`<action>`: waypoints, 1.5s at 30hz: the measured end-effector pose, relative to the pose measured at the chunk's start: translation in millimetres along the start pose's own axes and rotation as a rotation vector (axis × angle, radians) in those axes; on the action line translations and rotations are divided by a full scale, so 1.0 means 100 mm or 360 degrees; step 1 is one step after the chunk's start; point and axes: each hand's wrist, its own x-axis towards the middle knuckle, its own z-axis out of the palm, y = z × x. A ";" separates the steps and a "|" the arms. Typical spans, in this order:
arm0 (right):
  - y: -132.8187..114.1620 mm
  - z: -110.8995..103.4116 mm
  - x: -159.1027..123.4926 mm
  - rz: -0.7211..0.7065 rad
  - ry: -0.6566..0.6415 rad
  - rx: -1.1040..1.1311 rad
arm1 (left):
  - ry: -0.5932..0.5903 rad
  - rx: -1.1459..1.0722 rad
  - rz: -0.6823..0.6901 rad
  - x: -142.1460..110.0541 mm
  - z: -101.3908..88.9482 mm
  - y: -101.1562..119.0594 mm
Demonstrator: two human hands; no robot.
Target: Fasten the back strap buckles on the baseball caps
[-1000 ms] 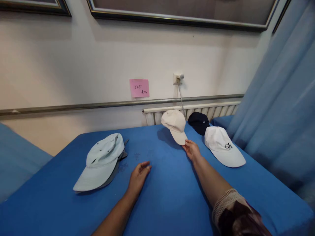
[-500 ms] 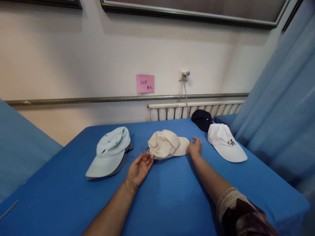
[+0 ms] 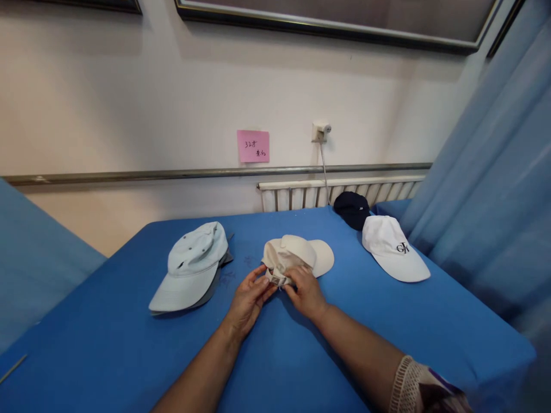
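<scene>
A beige baseball cap [image 3: 297, 249] lies mid-table on the blue cloth, its brim pointing right and its strap and buckle towards me. My left hand [image 3: 251, 295] grips the strap end at the cap's left, thumb and fingers closed around its edge. On the near side, my right hand [image 3: 305, 291] is closed on the strap beside the buckle, with its fingers against the crown. To the left sits a pale blue cap [image 3: 193, 264] stacked over a darker one, which is mostly hidden.
At right lie a white cap [image 3: 394, 249] with black letters and a navy cap [image 3: 352, 209] behind it. A radiator [image 3: 297, 198] and a rail run along the wall behind the blue-covered table [image 3: 107, 332]. Blue curtains [image 3: 486, 189] hang at the right side.
My right hand has moved left from the brim to the strap. The beige cap has turned a little, bringing its buckle towards me, and my left hand has closed on it.
</scene>
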 end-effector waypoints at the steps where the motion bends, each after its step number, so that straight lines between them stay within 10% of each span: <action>1: 0.04 0.00 0.00 0.0008 -0.0026 -0.0033 | 0.0028 0.0067 0.0048 0.00 0.01 -0.01; 10: -0.02 -0.04 -0.02 0.0005 0.0051 -0.0113 | 0.0156 0.0546 0.0359 0.01 0.00 -0.08; 17: -0.06 -0.05 0.00 -0.0057 -0.0139 -0.0224 | -0.0018 0.1582 0.1079 -0.06 0.01 0.02; 26: -0.12 -0.07 -0.03 -0.0023 -0.0307 -0.0248 | -0.0357 0.1687 0.0828 -0.06 0.03 0.00; 33: -0.15 -0.05 -0.04 -0.0030 -0.0368 -0.0289 | -0.0092 0.2052 0.0744 -0.04 0.04 -0.13; 39: -0.18 -0.04 -0.06 -0.0081 -0.0337 -0.0151 | 0.0123 0.1662 0.0503 0.05 0.01 -0.15; 45: -0.12 -0.05 -0.10 -0.0023 -0.0255 -0.0121 | -0.0282 0.1849 0.0657 -0.03 0.01 -0.05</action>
